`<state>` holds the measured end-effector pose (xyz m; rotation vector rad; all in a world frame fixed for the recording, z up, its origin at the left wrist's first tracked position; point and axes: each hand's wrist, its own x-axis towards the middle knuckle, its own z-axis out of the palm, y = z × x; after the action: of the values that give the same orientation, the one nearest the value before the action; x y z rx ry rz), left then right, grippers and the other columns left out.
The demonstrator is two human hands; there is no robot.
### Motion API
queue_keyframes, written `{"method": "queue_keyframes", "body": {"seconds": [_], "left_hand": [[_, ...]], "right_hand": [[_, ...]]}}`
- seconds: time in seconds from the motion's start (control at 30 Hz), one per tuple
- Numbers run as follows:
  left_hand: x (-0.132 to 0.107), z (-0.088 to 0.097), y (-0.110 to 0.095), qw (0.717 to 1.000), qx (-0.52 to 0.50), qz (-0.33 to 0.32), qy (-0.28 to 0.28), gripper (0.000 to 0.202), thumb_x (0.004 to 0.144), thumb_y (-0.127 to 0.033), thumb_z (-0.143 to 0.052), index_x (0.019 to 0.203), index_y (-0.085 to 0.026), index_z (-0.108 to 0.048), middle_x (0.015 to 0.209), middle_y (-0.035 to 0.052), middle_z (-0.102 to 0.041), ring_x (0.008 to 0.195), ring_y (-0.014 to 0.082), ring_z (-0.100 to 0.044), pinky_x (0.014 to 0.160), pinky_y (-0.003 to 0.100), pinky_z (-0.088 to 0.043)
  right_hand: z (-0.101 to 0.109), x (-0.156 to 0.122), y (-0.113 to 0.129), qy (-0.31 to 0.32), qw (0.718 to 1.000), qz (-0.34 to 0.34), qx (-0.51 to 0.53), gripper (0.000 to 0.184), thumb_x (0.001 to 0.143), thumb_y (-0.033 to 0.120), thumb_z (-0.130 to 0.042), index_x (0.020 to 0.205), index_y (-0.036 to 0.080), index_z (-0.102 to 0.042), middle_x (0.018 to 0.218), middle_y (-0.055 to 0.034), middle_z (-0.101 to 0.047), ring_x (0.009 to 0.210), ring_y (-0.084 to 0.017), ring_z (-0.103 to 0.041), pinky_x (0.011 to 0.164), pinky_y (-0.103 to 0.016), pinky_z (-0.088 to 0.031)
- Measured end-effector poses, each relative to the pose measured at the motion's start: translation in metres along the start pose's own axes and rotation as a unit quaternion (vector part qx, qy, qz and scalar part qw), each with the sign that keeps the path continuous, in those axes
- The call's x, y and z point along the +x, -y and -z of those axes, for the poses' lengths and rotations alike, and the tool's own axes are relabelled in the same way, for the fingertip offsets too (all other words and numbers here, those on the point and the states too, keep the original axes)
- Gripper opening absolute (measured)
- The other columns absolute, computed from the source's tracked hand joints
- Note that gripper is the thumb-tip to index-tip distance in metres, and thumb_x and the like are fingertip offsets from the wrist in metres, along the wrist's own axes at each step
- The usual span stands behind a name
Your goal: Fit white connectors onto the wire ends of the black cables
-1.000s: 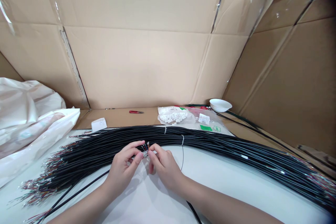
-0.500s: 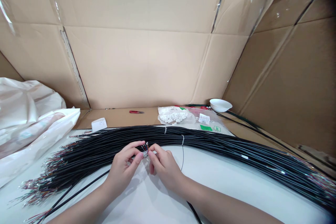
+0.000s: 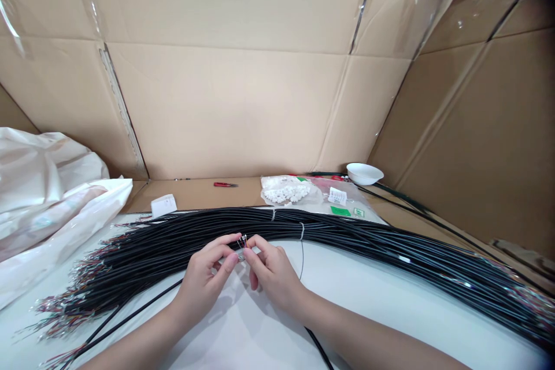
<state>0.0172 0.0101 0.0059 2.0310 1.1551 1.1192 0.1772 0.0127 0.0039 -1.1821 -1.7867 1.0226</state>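
Observation:
Between both hands, several thin coloured wires (image 3: 243, 240) with bright metal tips stick up from a cable end. My left hand (image 3: 211, 269) pinches at the wires' left side, thumb and fingertips close together. On the right side, my right hand (image 3: 271, 269) has its thumb and forefinger closed on the wires. A black cable (image 3: 318, 348) shows below my right forearm; where it joins the wires is hidden. Just behind the hands lies a thick bundle of black cables (image 3: 243, 221), tied with grey ties, its left ends fanning into stripped coloured wires.
At the back lie a red-handled tool (image 3: 225, 185), a bag of small white connectors (image 3: 287, 193), a labelled plastic bag (image 3: 318, 185) and a white bowl (image 3: 365, 173). A white label (image 3: 163, 206) and white plastic sheeting (image 3: 52, 196) are left. Cardboard walls (image 3: 234, 104) enclose the table.
The wire tips between my fingers have shifted slightly right and bunched closer together. My hands stay in nearly the same place.

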Motion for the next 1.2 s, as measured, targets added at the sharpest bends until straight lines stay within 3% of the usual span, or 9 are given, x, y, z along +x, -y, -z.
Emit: {"method": "queue_keyframes", "body": {"seconds": [0.17,0.27,0.37,0.57,0.87,1.2], "left_hand": [[-0.0010,0.0000,-0.0004,1.000,0.014,-0.010,-0.012,0.025,0.084,-0.025,-0.044,0.067,-0.018,-0.061,0.093,0.0086,-0.064,0.101,0.0224,-0.055,0.066,0.026,-0.049],[-0.0018,-0.0008,-0.0014,0.999,0.023,-0.036,-0.012,0.024,0.084,-0.023,-0.046,0.067,-0.019,-0.061,0.088,0.0085,-0.066,0.101,0.0224,-0.055,0.066,0.025,-0.049],[-0.0027,-0.0017,-0.0021,0.998,0.041,-0.049,-0.013,0.022,0.083,-0.022,-0.047,0.068,-0.018,-0.063,0.098,0.0097,-0.065,0.093,0.0209,-0.058,0.064,0.024,-0.049],[-0.0032,-0.0032,-0.0019,0.996,0.060,-0.053,-0.028,0.020,0.081,-0.021,-0.049,0.068,-0.018,-0.064,0.108,0.0092,-0.062,0.080,0.0171,-0.061,0.063,0.023,-0.051],[-0.0055,-0.0058,0.0004,0.992,0.080,-0.089,-0.035,0.017,0.080,-0.021,-0.051,0.070,-0.019,-0.065,0.111,0.0097,-0.063,0.085,0.0199,-0.062,0.062,0.025,-0.053],[-0.0032,-0.0030,0.0017,0.990,0.109,-0.085,-0.033,0.019,0.081,-0.021,-0.049,0.070,-0.020,-0.064,0.116,0.0088,-0.060,0.098,0.0225,-0.057,0.069,0.028,-0.051]], "right_hand": [[-0.0010,-0.0009,0.0040,-0.009,1.000,-0.011,0.026,0.017,0.086,0.033,-0.036,0.077,0.020,-0.041,0.047,0.0058,-0.052,0.039,-0.008,-0.044,0.046,-0.018,-0.034],[-0.0018,-0.0014,0.0052,-0.031,0.998,-0.012,0.057,0.012,0.084,0.032,-0.041,0.090,0.021,-0.040,0.056,0.0065,-0.054,0.036,-0.007,-0.040,0.043,-0.019,-0.031],[-0.0022,-0.0028,0.0056,-0.047,0.997,0.006,0.062,0.017,0.084,0.029,-0.041,0.099,0.023,-0.040,0.061,0.0059,-0.053,0.039,-0.007,-0.040,0.043,-0.019,-0.030],[-0.0020,-0.0041,0.0074,-0.033,0.998,0.045,0.024,0.015,0.086,0.023,-0.036,0.078,0.020,-0.048,0.060,0.0041,-0.051,0.055,-0.009,-0.045,0.052,-0.019,-0.032],[-0.0009,-0.0022,0.0097,-0.032,0.996,0.034,0.072,0.018,0.083,0.031,-0.045,0.082,0.017,-0.056,0.069,0.0013,-0.053,0.060,-0.009,-0.045,0.051,-0.019,-0.033],[-0.0020,-0.0014,0.0066,-0.032,0.996,0.034,0.072,0.017,0.085,0.032,-0.042,0.074,0.019,-0.046,0.071,0.0015,-0.045,0.060,-0.009,-0.040,0.050,-0.019,-0.033]]}}
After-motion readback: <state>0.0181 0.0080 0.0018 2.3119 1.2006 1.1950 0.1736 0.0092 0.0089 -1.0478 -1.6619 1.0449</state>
